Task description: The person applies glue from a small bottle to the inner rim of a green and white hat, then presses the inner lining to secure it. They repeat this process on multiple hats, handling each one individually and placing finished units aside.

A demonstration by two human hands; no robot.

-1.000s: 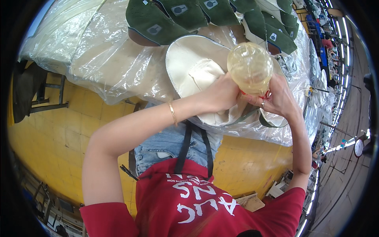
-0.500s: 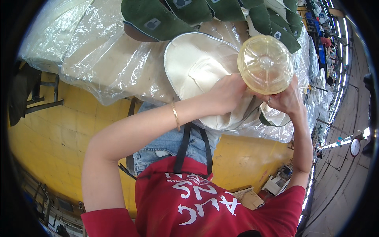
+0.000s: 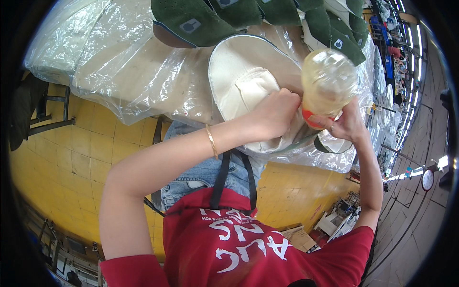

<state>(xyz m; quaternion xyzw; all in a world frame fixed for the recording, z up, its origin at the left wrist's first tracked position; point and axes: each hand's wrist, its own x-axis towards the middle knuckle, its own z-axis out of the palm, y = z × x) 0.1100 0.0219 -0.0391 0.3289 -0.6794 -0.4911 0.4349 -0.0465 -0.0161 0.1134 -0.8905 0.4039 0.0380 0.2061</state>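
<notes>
In my right hand (image 3: 348, 123) is a see-through, yellowish plastic bottle (image 3: 330, 79), gripped near its red cap end (image 3: 313, 119). The bottle is tilted with its base up and away from me, and the red end points down toward a cream fabric piece (image 3: 224, 71). My left hand (image 3: 277, 115) is closed in a fist on that piece, at its inner edge beside the red end. The piece has a rounded outline and a folded flap in the middle. What lies between my left fingertips is hidden. A smaller green-edged cream piece (image 3: 332, 143) lies below my right hand.
Several dark green suede pieces (image 3: 189, 24) with pale printed patches overlap along the table's far side. Clear plastic sheeting (image 3: 143, 91) covers the table and hangs over its near edge. A dark metal-legged stand (image 3: 52, 107) is at the left, on a yellow floor (image 3: 91, 143).
The bottle has swung from base-on to a more side-on tilt, showing its red end, and is blurred by motion. The cream piece has shifted slightly right and up.
</notes>
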